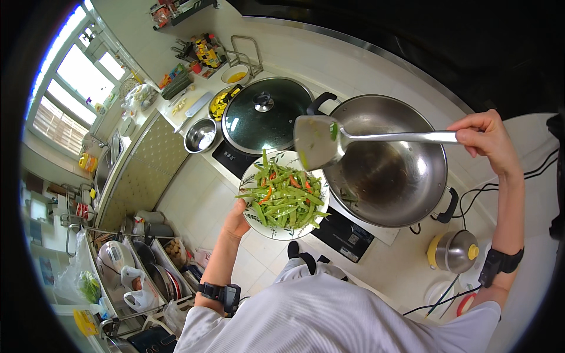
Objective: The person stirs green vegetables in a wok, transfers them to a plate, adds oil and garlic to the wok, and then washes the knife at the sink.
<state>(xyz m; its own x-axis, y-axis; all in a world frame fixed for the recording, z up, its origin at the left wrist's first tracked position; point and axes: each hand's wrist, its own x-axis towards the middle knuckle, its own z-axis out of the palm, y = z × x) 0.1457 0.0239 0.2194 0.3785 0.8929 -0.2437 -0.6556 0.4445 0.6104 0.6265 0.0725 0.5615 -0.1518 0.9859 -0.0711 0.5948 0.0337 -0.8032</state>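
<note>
My left hand (237, 219) grips the rim of a white plate (273, 232) with a leaf pattern. Sliced green beans (287, 196) with strips of red pepper are heaped on it. My right hand (483, 137) holds the handle end of a metal wok spatula (318, 143). Its wide blade is over the gap between the plate and a steel wok (384, 163), with a scrap of green stuck on it. The wok's inside shows brown marks and a few green bits low on its left side. My left fingers under the plate are hidden.
Left of the wok stands a pan under a dark glass lid (265, 114). Beside it are a steel bowl (201, 135), a bowl of yellow pieces (219, 106) and a cleaver (199, 104). A steel and yellow appliance (454, 251) with cables is at right. Shelving (132, 282) fills the lower left.
</note>
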